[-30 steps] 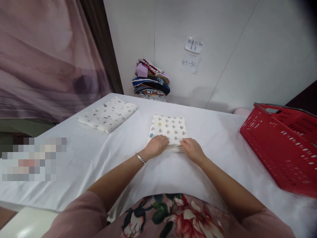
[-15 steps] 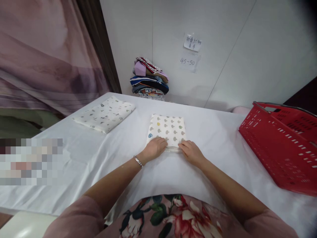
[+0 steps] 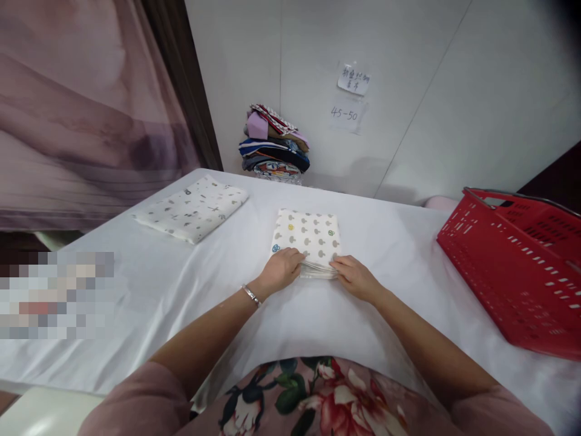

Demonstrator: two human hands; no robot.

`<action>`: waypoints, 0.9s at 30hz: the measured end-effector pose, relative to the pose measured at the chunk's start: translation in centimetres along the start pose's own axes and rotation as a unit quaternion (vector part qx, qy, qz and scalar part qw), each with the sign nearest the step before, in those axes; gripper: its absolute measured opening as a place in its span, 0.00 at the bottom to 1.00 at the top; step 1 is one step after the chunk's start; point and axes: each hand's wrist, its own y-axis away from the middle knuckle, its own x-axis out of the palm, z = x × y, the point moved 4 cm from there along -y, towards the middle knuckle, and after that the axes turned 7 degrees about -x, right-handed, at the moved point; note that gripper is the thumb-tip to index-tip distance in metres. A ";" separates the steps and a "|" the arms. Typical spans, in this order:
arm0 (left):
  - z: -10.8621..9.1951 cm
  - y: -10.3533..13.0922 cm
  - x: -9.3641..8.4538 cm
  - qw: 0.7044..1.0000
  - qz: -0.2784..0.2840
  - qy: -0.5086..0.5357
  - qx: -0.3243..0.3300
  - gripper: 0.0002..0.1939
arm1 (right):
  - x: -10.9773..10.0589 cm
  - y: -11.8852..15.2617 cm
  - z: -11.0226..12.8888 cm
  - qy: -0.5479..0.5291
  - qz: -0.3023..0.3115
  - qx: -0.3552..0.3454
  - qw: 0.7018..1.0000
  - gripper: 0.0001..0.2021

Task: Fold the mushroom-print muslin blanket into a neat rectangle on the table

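Observation:
A folded white cloth (image 3: 307,233) with grey, yellow, green and blue mushroom-like prints lies flat in front of me. Its near edge shows several stacked layers, slightly raised and spread. My left hand (image 3: 282,266), with a silver bracelet at the wrist, pinches the near left corner. At the near right corner my right hand (image 3: 356,277) grips the layers between thumb and fingers. The fingertips partly hide both corners. Farther left lies another folded white cloth (image 3: 195,209) with small dark and grey prints, touched by neither hand.
A white-covered table (image 3: 381,236) carries everything. The red perforated basket (image 3: 508,272) stands on the right side. Beyond the far edge rises a pile of folded fabrics (image 3: 275,145) against the wall. A pink curtain (image 3: 91,109) hangs at left; a blurred patch covers the left edge.
The near edge of the mushroom-print cloth is lifted a little and its layers show more. My right hand has shifted slightly right; the left has barely moved.

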 end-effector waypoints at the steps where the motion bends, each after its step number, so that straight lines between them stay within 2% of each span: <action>1: 0.1 0.0 0.0 1.000 -0.006 0.009 -0.005 0.13 | -0.1 0.0 0.1 -0.002 -0.004 0.004 1.000 0.17; 7: 0.5 0.0 0.2 0.999 -0.006 0.030 -0.015 0.15 | 0.4 0.2 -0.1 0.042 -0.016 0.010 0.999 0.17; 12: -0.3 0.3 0.6 0.999 0.020 -0.006 0.037 0.10 | 0.8 0.7 -1.2 0.094 -0.098 0.025 0.990 0.19; 18: -0.7 0.7 0.6 0.997 0.032 -0.022 0.071 0.10 | 1.7 1.3 -1.3 0.091 -0.072 -0.003 0.993 0.16; 22: -0.5 0.8 0.2 0.997 0.032 0.000 0.067 0.09 | 1.3 1.3 -0.7 0.076 -0.055 -0.008 0.996 0.16; 27: -0.5 0.6 0.2 0.998 0.045 -0.006 0.052 0.09 | 0.9 0.6 -0.1 0.063 -0.033 0.006 0.997 0.12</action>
